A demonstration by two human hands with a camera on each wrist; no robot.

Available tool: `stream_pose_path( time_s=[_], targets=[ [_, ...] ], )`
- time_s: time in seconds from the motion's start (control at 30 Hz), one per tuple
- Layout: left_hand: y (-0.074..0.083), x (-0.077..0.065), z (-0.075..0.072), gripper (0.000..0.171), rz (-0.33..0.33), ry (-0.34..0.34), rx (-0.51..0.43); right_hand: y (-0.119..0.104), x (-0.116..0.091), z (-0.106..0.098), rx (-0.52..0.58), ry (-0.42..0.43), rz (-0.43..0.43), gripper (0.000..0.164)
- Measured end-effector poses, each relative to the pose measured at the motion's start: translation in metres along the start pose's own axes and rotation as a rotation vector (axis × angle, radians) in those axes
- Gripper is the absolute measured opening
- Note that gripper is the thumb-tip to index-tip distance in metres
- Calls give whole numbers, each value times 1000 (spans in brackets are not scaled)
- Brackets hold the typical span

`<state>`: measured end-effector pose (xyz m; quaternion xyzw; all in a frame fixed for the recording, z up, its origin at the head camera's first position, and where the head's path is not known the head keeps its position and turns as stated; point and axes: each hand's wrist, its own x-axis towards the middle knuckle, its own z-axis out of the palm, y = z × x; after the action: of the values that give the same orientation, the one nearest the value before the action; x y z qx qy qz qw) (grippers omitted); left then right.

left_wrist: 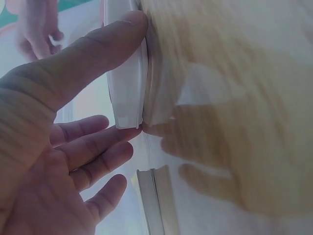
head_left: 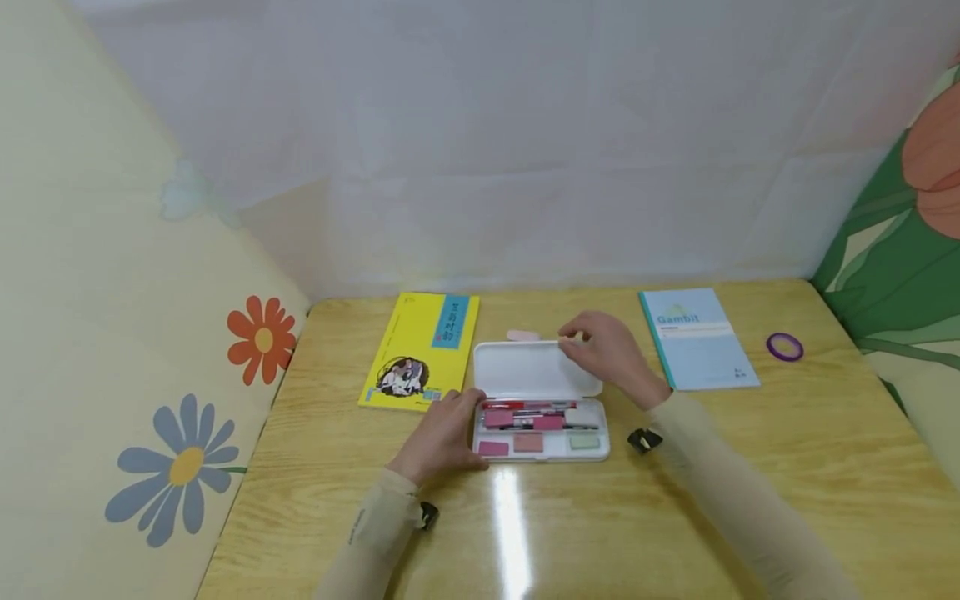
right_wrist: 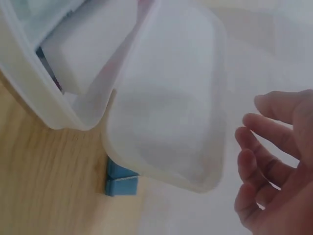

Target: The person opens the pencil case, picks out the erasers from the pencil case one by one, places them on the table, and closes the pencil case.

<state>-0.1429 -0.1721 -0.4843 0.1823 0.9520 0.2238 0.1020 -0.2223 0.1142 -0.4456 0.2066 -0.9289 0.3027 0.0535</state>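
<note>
A white pencil case (head_left: 542,456) lies on the table with its lid (head_left: 525,371) raised at the back. Inside are several pens (head_left: 498,406) with blocks that look like erasers over them, and a front row with a magenta eraser (head_left: 493,448), a pink eraser (head_left: 528,442) and a pale green eraser (head_left: 585,442). My left hand (head_left: 448,429) grips the case's left end, its thumb along the front wall (left_wrist: 128,83) and fingers at the side. Beside the lid's upper right edge is my right hand (head_left: 603,350), its fingers loosely bent, a gap from the lid in the right wrist view.
A small pale pink piece (head_left: 522,335) lies just behind the lid. To the left is a yellow book (head_left: 420,350); to the right, a light blue notebook (head_left: 701,350) and a purple ring of tape (head_left: 784,347). A white cloth wall (head_left: 525,167) closes off the back.
</note>
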Motion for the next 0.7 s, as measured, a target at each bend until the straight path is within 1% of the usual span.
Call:
stream_pose_path(
  time_s=[0.07,0.13,0.23,0.33,0.4,0.47,0.53,0.7],
  targets=[
    [0,1,0,92,-1,1,2,0,-13,-6,-6,28,-44,21],
    [-1,2,-1,92,-5,5,1,0,-26,-10,-22,7,-61,20],
    [-3,4,0,92,-11,6,-3,0,-42,-12,-55,-100,-24,22],
    [-5,4,1,93,-13,1,-2,4,-55,-8,-78,-217,20,27],
    [-6,4,2,93,-18,-2,0,9,-63,-3,-86,-250,25,31],
    [-7,4,2,94,-23,-3,-3,14,-70,4,-85,-249,19,34],
    [-6,3,3,94,-26,-3,-6,18,-76,10,-84,-224,16,37],
    [-3,3,4,95,-30,-6,0,21,-86,19,-57,-172,57,36]
  ],
)
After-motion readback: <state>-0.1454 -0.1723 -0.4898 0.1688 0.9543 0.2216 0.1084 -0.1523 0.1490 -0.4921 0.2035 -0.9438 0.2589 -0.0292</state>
